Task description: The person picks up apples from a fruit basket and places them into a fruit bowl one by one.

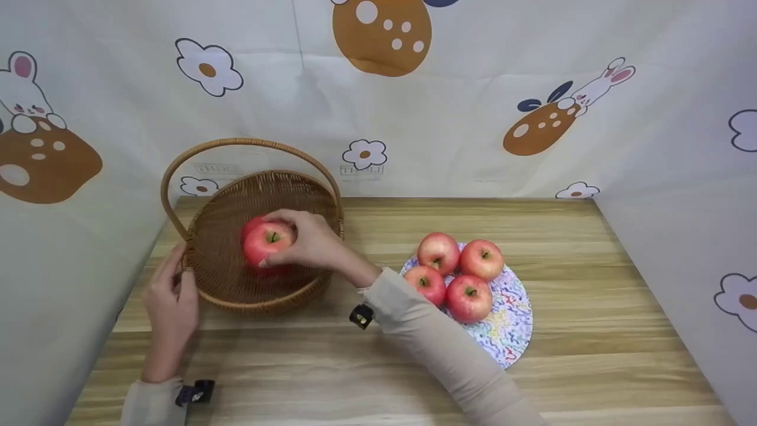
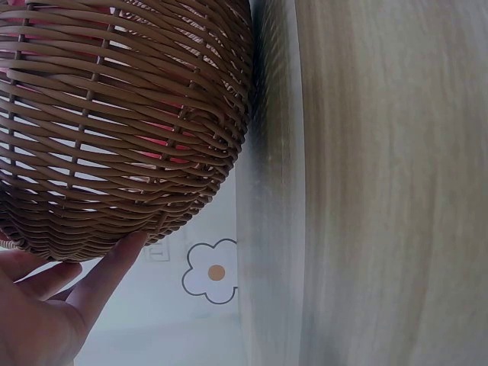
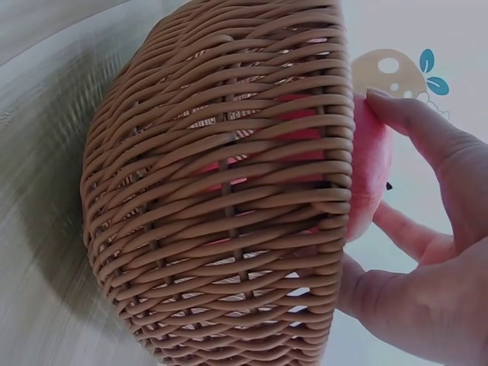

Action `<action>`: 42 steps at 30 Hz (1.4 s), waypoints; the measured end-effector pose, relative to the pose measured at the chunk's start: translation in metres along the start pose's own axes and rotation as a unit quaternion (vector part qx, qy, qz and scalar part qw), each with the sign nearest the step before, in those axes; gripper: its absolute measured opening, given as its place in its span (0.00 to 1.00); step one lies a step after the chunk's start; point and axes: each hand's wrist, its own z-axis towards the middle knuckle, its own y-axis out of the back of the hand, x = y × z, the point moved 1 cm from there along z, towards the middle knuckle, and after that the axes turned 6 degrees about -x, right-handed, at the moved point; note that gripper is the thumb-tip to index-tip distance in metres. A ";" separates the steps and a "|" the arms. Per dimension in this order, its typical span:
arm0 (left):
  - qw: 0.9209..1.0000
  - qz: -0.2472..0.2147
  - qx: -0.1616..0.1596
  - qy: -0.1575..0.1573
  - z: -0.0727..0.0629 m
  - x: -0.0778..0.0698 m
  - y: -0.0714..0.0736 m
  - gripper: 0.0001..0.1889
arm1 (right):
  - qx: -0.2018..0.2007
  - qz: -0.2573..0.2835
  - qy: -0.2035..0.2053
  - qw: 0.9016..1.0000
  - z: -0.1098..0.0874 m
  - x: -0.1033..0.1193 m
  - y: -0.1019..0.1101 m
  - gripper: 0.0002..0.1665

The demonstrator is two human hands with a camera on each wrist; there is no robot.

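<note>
In the head view my right hand [image 1: 313, 239] holds a red apple [image 1: 266, 242] by its sides, inside the brown wicker basket [image 1: 204, 254]. Part of another red apple [image 1: 251, 225] shows beneath it. The right wrist view has the held apple [image 3: 371, 164] at rim height, between thumb and fingers, partly hidden by the weave. My left hand [image 1: 174, 302] touches the basket's left side near the foot of the handle. From the left wrist, that hand [image 2: 46, 320] rests its extended fingers against the outer wall of the basket [image 2: 114, 137].
Right of the basket, a round plate [image 1: 514, 319] with a colourful squiggle pattern bears several red apples [image 1: 469, 299]. My right forearm crosses its near-left edge. The basket's tall handle [image 1: 254, 142] arches at the back. Patterned cloth walls [image 1: 449, 118] surround the wooden table [image 1: 284, 367].
</note>
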 end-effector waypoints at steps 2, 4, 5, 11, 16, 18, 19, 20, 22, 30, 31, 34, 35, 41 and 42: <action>1.000 0.000 -0.001 0.000 0.000 0.000 0.000 0.24 | -0.006 0.003 0.003 1.000 -0.001 0.000 0.001 0.42; 1.000 0.001 -0.001 0.001 0.000 0.000 0.000 0.24 | -0.013 0.001 0.008 1.000 -0.003 0.000 0.002 0.42; 1.000 0.001 -0.001 0.001 0.000 0.000 0.000 0.24 | -0.016 0.000 0.011 1.000 -0.003 0.001 0.002 0.42; 1.000 -0.004 -0.001 -0.003 0.000 -0.001 0.000 0.24 | -0.036 0.000 0.010 0.999 -0.009 0.003 0.004 0.42; 1.000 -0.007 0.000 -0.003 0.000 -0.001 0.000 0.24 | -0.051 -0.003 0.010 0.999 -0.014 0.005 0.005 0.42; 1.000 -0.008 0.003 0.001 0.000 -0.001 0.000 0.24 | -0.056 -0.008 0.010 0.998 -0.016 0.006 0.006 0.42; 1.000 -0.009 0.004 0.002 0.000 -0.001 0.000 0.24 | -0.058 -0.009 0.009 0.998 -0.017 0.006 0.006 0.42; 1.000 -0.009 0.004 0.003 0.000 -0.001 0.000 0.24 | -0.060 -0.009 0.009 0.998 -0.018 0.007 0.007 0.42; 1.000 -0.010 0.005 0.004 0.000 -0.001 0.000 0.24 | -0.063 -0.013 0.007 0.998 -0.020 0.008 0.007 0.42; 1.000 -0.012 0.004 0.006 0.000 -0.002 0.001 0.24 | -0.071 -0.016 0.003 0.997 -0.030 0.015 0.010 0.43; 1.000 -0.012 0.004 0.008 0.000 -0.002 0.001 0.24 | -0.072 -0.017 0.003 0.997 -0.031 0.016 0.011 0.43; 1.000 -0.014 0.006 0.012 0.001 -0.002 0.001 0.24 | -0.074 -0.020 0.004 0.997 -0.035 0.018 0.013 0.42; 1.000 -0.014 0.006 0.012 0.000 -0.002 0.001 0.24 | -0.076 -0.022 0.006 0.997 -0.037 0.018 0.014 0.42; 1.000 -0.005 0.002 0.000 0.000 0.000 0.000 0.24 | -0.082 -0.014 0.018 0.996 -0.045 0.020 0.018 0.42; 1.000 -0.003 0.000 -0.003 0.000 0.000 0.000 0.24 | -0.083 -0.012 0.019 0.996 -0.046 0.020 0.019 0.42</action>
